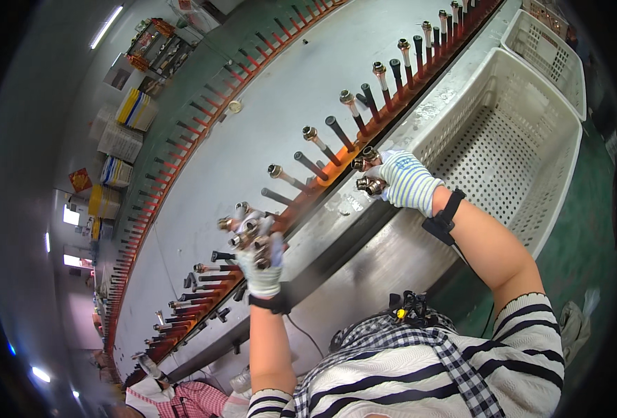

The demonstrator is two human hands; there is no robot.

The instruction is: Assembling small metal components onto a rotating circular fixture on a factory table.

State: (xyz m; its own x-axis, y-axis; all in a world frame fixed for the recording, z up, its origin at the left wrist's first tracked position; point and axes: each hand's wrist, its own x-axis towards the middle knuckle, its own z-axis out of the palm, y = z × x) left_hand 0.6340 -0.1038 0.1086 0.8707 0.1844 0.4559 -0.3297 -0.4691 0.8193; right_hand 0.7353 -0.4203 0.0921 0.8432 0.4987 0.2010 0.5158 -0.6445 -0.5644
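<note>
Metal fittings point(370, 155) jut from the right hand's point(406, 180) clamped fingers point(386, 173); the blurred left hand point(262, 272) apparently clutches more.

Past far edge of tabletop point(204, 167): green floor point(183, 90), loaded rack point(161, 49), yellow stack point(104, 202), red square sign point(80, 180). Strip light point(106, 26) overhead. Small round beige piece point(235, 106) on tabletop, close to far edge. Co-worker point(198, 398) in pink check, near-left end.
</note>
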